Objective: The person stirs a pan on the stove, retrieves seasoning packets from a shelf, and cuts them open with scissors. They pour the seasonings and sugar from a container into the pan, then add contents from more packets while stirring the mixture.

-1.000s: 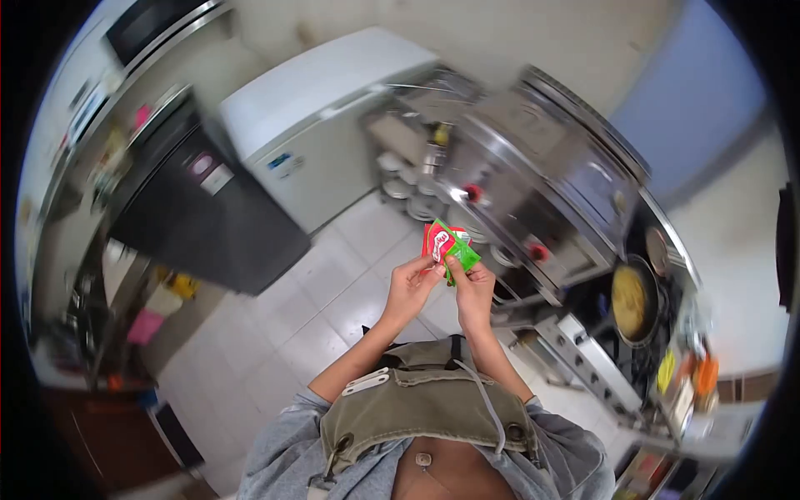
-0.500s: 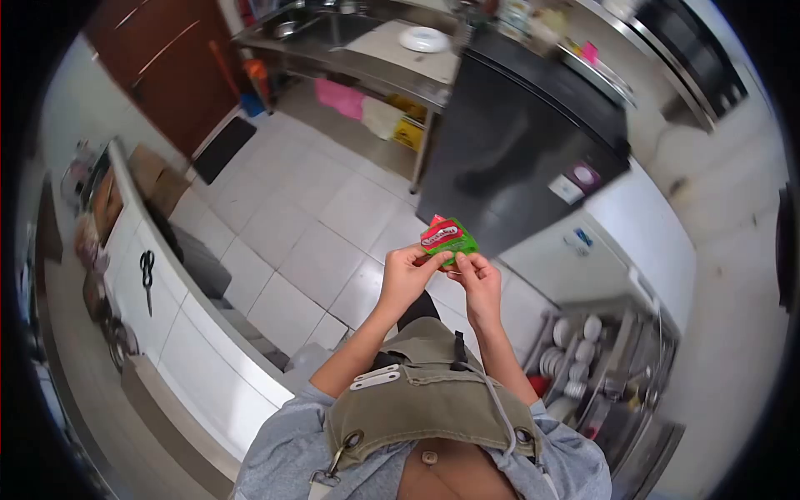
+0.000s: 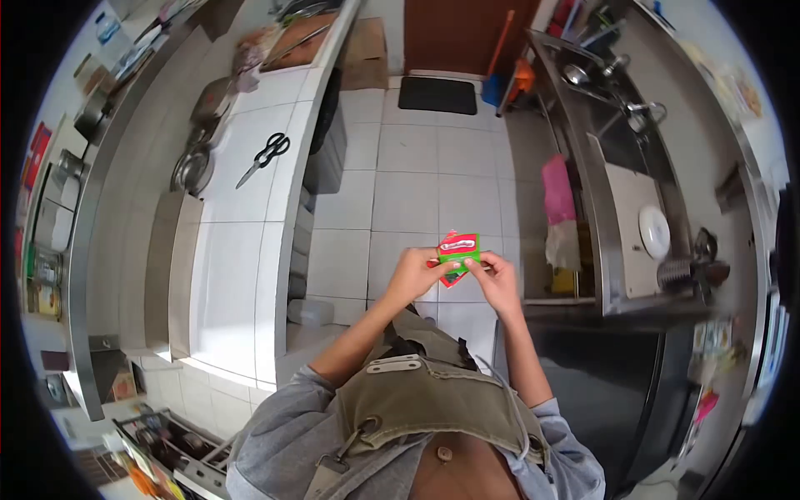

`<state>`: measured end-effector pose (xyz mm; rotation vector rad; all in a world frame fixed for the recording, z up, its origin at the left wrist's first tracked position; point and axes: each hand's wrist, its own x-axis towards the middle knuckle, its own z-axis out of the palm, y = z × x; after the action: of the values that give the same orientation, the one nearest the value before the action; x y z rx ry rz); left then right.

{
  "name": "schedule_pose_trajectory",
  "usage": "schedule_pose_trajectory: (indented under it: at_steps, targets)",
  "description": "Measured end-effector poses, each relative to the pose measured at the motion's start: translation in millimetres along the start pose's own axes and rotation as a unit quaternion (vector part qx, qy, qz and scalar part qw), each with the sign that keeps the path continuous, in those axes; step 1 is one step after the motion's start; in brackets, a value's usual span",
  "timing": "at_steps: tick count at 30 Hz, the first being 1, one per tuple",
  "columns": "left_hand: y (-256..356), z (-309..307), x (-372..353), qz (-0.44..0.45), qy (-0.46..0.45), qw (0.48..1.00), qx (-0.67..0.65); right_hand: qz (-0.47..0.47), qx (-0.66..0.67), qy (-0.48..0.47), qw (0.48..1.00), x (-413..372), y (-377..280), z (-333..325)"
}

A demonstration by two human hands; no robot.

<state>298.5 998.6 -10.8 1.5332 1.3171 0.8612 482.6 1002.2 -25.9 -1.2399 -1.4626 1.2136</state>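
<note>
Red and green packets are held up in front of my body, one overlapping the other. My left hand grips them at the left side, its thumb across the lower part. From the right, my right hand pinches the green edge between thumb and fingers. Both hands are close together above the tiled floor. Black-handled scissors lie on the white tiled counter to the left, away from both hands.
On the right stand a steel sink counter with a white plate and a black fridge. A dark mat lies before the brown door. A grey bin stands beside the left counter.
The view has swung left, so the door is now straight ahead and the white counter is nearer. Both hands still hold the packets, and more of the red one behind shows below.
</note>
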Motion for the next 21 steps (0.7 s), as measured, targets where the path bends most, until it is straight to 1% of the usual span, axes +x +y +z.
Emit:
schedule_pose_trajectory:
  at_steps: [1, 2, 3, 4, 6, 7, 8, 9, 10, 11, 12, 13, 14, 15, 16, 18, 19, 20, 21]
  targets:
    - [-16.3, -9.6, 19.7, -0.033, 0.052, 0.998, -0.030, 0.007, 0.033, -0.022, 0.999, 34.6, 7.7, 15.2]
    - [-31.6, -16.1, 30.9, -0.059, 0.088, 0.993, -0.060, 0.017, 0.066, -0.028, 0.997, 52.5, 13.3, 28.0]
    - [-50.1, -23.4, 46.9, -0.063, 0.114, 0.987, -0.099, 0.008, 0.059, -0.022, 0.998, 68.8, 20.2, 36.8]
    - [-72.0, -35.0, 67.5, -0.067, 0.116, 0.986, -0.098, 0.010, 0.060, -0.025, 0.998, 84.9, 26.7, 43.1]
    - [-119.7, -63.6, 117.5, -0.098, 0.225, 0.969, -0.037, 0.016, 0.019, -0.011, 1.000, 118.2, 40.1, 50.9]
    - [-140.4, -79.5, 142.6, -0.115, 0.262, 0.953, -0.103, 0.015, 0.023, -0.009, 1.000, 133.0, 54.7, 52.5]
    - [-168.5, -98.0, 171.4, -0.128, 0.291, 0.933, -0.170, 0.042, -0.018, -0.017, 0.999, 145.3, 52.3, 50.2]
    - [-235.8, -111.8, 205.1, -0.123, 0.318, 0.899, -0.274, 0.047, -0.042, -0.009, 0.998, 156.6, 60.1, 48.0]
    - [-272.2, -137.1, 230.4, -0.189, 0.343, 0.879, -0.272, 0.040, -0.099, -0.010, 0.994, 164.9, 81.8, 42.6]
    - [-314.2, -159.1, 262.3, -0.137, 0.394, 0.854, -0.310, 0.080, -0.128, -0.026, 0.988, 176.5, 69.0, 35.1]
    - [-421.6, -197.8, 299.4, 0.122, 0.186, 0.747, -0.627, 0.087, -0.230, -0.047, 0.968, 187.6, 83.2, 22.9]
    - [-436.9, -231.5, 323.3, 0.019, 0.340, 0.796, -0.500, 0.112, -0.258, -0.043, 0.959, 195.0, 87.8, 12.2]
    - [-437.0, -252.4, 347.1, -0.083, 0.410, 0.812, -0.407, 0.136, -0.262, 0.021, 0.955, 198.4, 90.0, -3.9]
    - [-443.0, -275.1, 369.8, -0.141, 0.435, 0.816, -0.354, 0.174, -0.311, 0.023, 0.934, 196.3, 96.3, -16.3]
    - [-453.3, -290.9, 397.3, -0.172, 0.438, 0.823, -0.317, 0.215, -0.351, 0.026, 0.911, 195.1, 104.0, -24.2]
    - [-459.7, -308.5, 448.9, -0.222, 0.425, 0.839, -0.259, 0.264, -0.343, 0.111, 0.895, 182.5, 115.3, -39.8]
    - [-464.0, -308.3, 477.4, -0.236, 0.412, 0.848, -0.234, 0.319, -0.321, 0.158, 0.877, 176.3, 113.7, -43.2]
    - [-467.6, -307.9, 506.5, -0.248, 0.399, 0.858, -0.207, 0.348, -0.324, 0.185, 0.860, 166.5, 118.9, -45.3]
    - [-470.9, -306.1, 528.5, -0.259, 0.381, 0.868, -0.185, 0.391, -0.326, 0.184, 0.841, 151.9, 123.5, -44.7]
